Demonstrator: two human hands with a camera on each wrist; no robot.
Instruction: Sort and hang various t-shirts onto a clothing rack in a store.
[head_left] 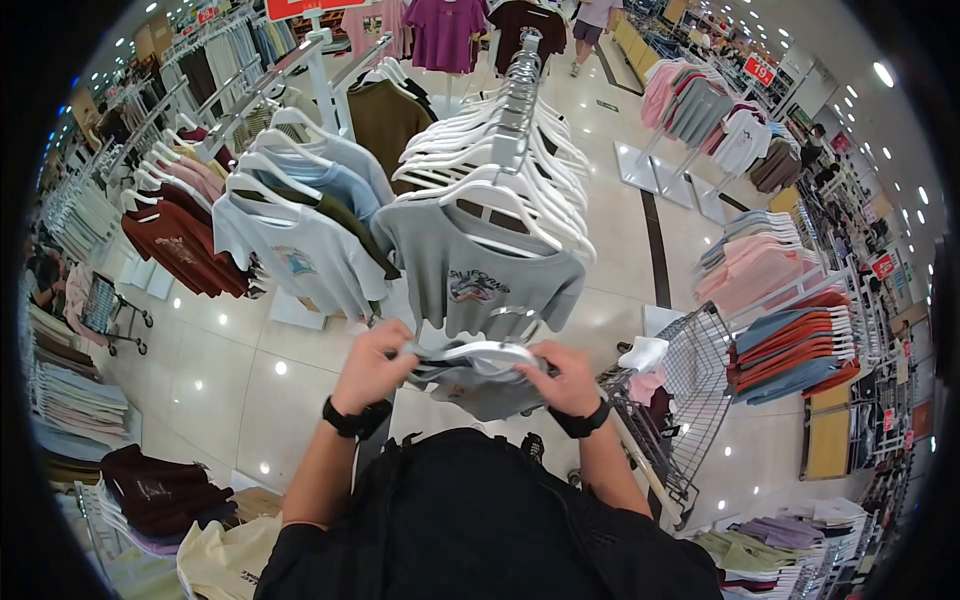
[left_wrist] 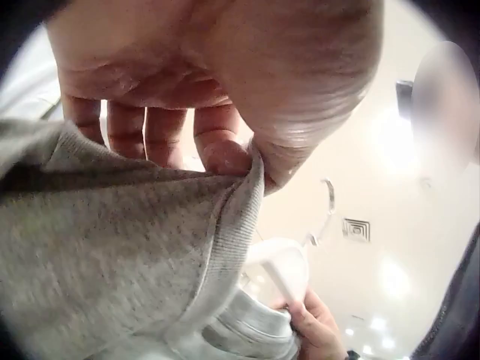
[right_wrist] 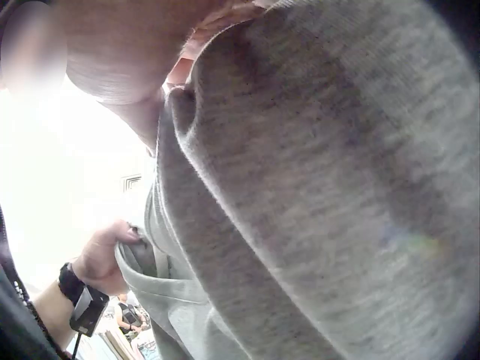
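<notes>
Both left hand [head_left: 378, 366] and right hand [head_left: 570, 380] pinch a grey shirt [head_left: 492, 398] by its collar [left_wrist: 235, 232], in front of the chest [head_left: 455, 520]; the white hanger [head_left: 490, 350] might slip out if the collar stretches too wide.

Matt, heathered cloth shirt [left_wrist: 112, 247] – smooth, plastic-looking hanger [head_left: 488, 350] – glossy floor [head_left: 220, 400]

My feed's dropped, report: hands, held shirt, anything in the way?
Left hand pinching grey shirt at ribbed edge; right hand gripping shirt. Shirt between hands, white hanger along its top. Shopping cart right, apart from hands.
</notes>
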